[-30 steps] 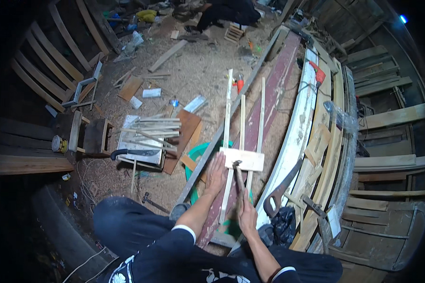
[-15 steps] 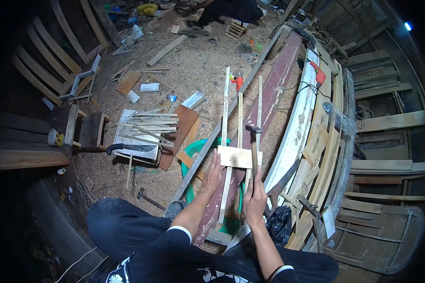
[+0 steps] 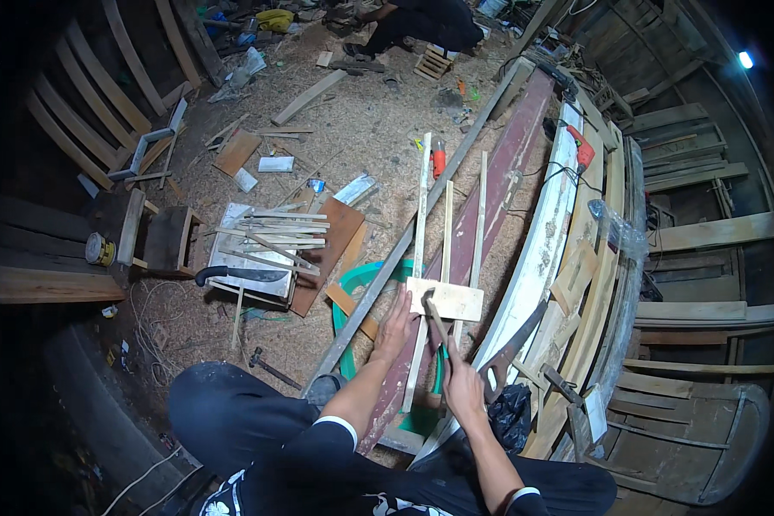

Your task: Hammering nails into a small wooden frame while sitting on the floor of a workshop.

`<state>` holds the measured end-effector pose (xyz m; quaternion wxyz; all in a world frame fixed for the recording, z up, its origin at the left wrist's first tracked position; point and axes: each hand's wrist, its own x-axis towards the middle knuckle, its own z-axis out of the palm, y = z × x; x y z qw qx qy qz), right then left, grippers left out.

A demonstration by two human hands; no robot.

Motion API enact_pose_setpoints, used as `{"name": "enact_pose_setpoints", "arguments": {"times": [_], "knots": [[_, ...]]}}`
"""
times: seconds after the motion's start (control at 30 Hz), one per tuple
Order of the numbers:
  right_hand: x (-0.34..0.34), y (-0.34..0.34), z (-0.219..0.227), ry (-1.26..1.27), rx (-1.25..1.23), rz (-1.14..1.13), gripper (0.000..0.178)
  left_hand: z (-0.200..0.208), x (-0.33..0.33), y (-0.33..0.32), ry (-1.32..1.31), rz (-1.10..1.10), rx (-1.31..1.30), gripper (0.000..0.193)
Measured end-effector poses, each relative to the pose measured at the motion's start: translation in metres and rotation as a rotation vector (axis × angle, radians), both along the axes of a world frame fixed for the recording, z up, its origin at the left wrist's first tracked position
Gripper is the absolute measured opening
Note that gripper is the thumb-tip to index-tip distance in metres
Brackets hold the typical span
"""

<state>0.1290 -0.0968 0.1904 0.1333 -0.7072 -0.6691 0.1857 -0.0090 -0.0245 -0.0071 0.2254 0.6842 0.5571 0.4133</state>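
A short pale board (image 3: 460, 301) lies across thin wooden strips (image 3: 423, 198), above a long maroon plank (image 3: 482, 198). My left hand (image 3: 392, 328) grips the board's left end, its fingers along the edge. In my right hand (image 3: 465, 391) is a hammer (image 3: 439, 328), held by the handle. Its head is down at the board's face, near the left end; any nail there is too small to make out. A green basin (image 3: 347, 297) shows partly beneath the strips and the planks.
To the left, a machete (image 3: 248, 273) and loose sticks lie on a small stand. Another hammer (image 3: 275, 370) rests on the floor. On the right are a handsaw (image 3: 518, 348), a red power tool (image 3: 581, 150) and long planks. A person (image 3: 421, 24) crouches at the far end.
The hammer head has come down from beyond the board onto its left part. The board and strips have shifted slightly rightward and lower in view. My left hand stays at the board's end.
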Motion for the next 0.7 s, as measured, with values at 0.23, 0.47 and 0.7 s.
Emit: {"name": "enact_pose_setpoints", "arguments": {"times": [0.23,0.47,0.7], "knots": [[-0.013,0.012,0.028,0.090,0.242,-0.074,0.055,0.000,0.000,-0.005,0.001,0.005,0.014,0.066],[-0.016,-0.004,0.022,-0.027,0.078,-0.032,0.062,0.001,-0.005,0.004,0.030,0.005,-0.003,0.063],[0.000,-0.039,-0.022,-0.076,-0.099,-0.028,0.057,-0.003,-0.004,-0.005,0.036,-0.010,0.015,0.062]]}}
